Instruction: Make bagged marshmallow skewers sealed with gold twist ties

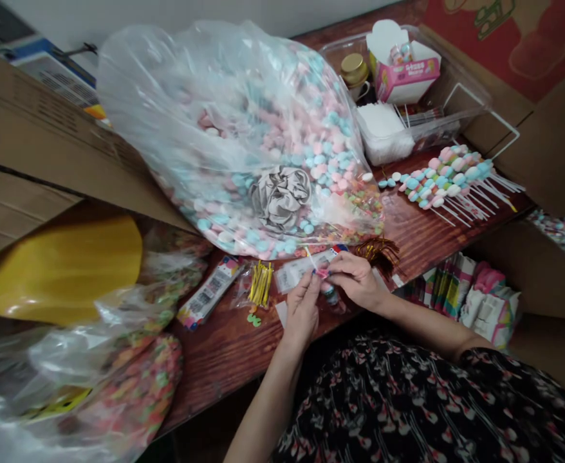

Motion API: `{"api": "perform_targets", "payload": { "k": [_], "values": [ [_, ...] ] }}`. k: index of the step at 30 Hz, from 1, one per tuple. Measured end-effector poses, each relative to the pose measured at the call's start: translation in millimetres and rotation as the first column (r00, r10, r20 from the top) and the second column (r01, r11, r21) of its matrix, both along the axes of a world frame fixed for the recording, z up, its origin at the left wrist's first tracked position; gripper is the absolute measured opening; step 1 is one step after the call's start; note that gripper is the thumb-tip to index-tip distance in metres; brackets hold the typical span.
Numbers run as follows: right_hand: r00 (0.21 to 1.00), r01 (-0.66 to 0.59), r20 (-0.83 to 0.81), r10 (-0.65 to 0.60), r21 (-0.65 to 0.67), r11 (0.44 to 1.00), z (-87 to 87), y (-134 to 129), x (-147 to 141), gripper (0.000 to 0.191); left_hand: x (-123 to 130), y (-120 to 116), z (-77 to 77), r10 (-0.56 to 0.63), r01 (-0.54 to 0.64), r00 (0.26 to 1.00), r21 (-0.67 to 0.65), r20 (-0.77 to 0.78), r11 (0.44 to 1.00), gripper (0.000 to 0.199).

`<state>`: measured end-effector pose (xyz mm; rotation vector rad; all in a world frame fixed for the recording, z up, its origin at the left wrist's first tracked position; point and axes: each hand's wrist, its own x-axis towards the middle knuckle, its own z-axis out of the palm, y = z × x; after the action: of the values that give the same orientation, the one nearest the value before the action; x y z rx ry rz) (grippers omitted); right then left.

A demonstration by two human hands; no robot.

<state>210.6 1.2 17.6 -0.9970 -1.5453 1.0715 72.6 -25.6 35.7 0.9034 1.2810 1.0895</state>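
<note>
The light is dim, soft and rather cool, and its source is outside the view. The pale wall (pixel 244 11) at 12 o'clock is among the brighter areas. Whitish glare lies on the large clear bag (pixel 224 122) at 11 o'clock, and a milder shine on the yellow surface (pixel 80 263) at 9 o'clock. Below the worktop (pixel 205 373), toward 6 o'clock, the shadow is nearly black. The outer parts look stretched and smeared, mostly at 8 o'clock. Fine detail is soft at the small pink piece (pixel 322 273).
</note>
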Motion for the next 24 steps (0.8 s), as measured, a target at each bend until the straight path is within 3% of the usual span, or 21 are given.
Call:
{"api": "perform_targets", "payload": {
  "k": [3, 6, 8, 11, 14, 16, 17, 18, 20, 21, 22, 24],
  "values": [
    [0.997, 0.081, 0.006, -0.082, 0.093, 0.992, -2.6, -2, -3, 0.017, 1, -6, -0.1, 0.078, -0.061, 0.973, -0.082, 0.218, 0.995, 0.030],
    [0.970, 0.239, -0.008, -0.243, 0.216, 0.947, -7.7, -7, -12, 0.016, -1, -12, 5.3, 0.092, -0.049, 0.950, -0.146, 0.299, 0.988, 0.028],
    [0.961, 0.276, -0.043, -0.275, 0.259, 0.926, -10.3, -7, -19, 0.015, -5, -12, 10.1, 0.053, 0.009, 0.949, -0.194, 0.311, 0.981, 0.028],
    [0.968, 0.243, -0.104, -0.230, 0.133, 0.961, -8.7, -2, -26, 0.015, -15, -6, 16.5, -0.096, 0.182, 0.957, -0.309, 0.274, 0.934, 0.026],
    [0.971, 0.240, -0.011, -0.240, 0.006, 0.971, 0.2, 4, -19, 0.014, -23, 4, 19.5, -0.204, 0.261, 0.963, -0.415, 0.177, 0.872, 0.028],
    [0.965, 0.194, 0.153, -0.215, 0.141, 0.971, 7.8, 8, -5, 0.013, -27, 9, 18.7, -0.207, 0.235, 0.972, -0.432, 0.112, 0.871, 0.031],
    [0.954, 0.102, 0.245, -0.169, 0.264, 0.959, 11.3, 10, 4, 0.015, -30, 10, 17.5, -0.209, 0.227, 0.974, -0.428, 0.090, 0.875, 0.032],
    [0.932, -0.056, 0.349, -0.092, 0.392, 0.918, 14.5, 11, 14, 0.019, -33, 10, 16.0, -0.218, 0.230, 0.973, -0.425, 0.076, 0.876, 0.032],
    [0.843, -0.376, 0.538, 0.020, 0.561, 0.737, 18.9, 12, 31, 0.028, -39, 7, 12.8, -0.268, 0.271, 0.961, -0.450, 0.072, 0.851, 0.031],
    [0.797, -0.479, 0.603, 0.031, 0.601, 0.641, 20.1, 12, 38, 0.029, -41, 5, 11.5, -0.314, 0.318, 0.945, -0.481, 0.092, 0.817, 0.031],
    [0.765, -0.537, 0.644, 0.018, 0.622, 0.570, 20.7, 11, 42, 0.030, -44, 3, 10.6, -0.370, 0.383, 0.920, -0.511, 0.133, 0.770, 0.030],
    [0.733, -0.582, 0.679, -0.022, 0.644, 0.497, 20.6, 7, 46, 0.026, -47, 0, 10.0, -0.487, 0.538, 0.837, -0.534, 0.248, 0.652, 0.032]
  ]
}}
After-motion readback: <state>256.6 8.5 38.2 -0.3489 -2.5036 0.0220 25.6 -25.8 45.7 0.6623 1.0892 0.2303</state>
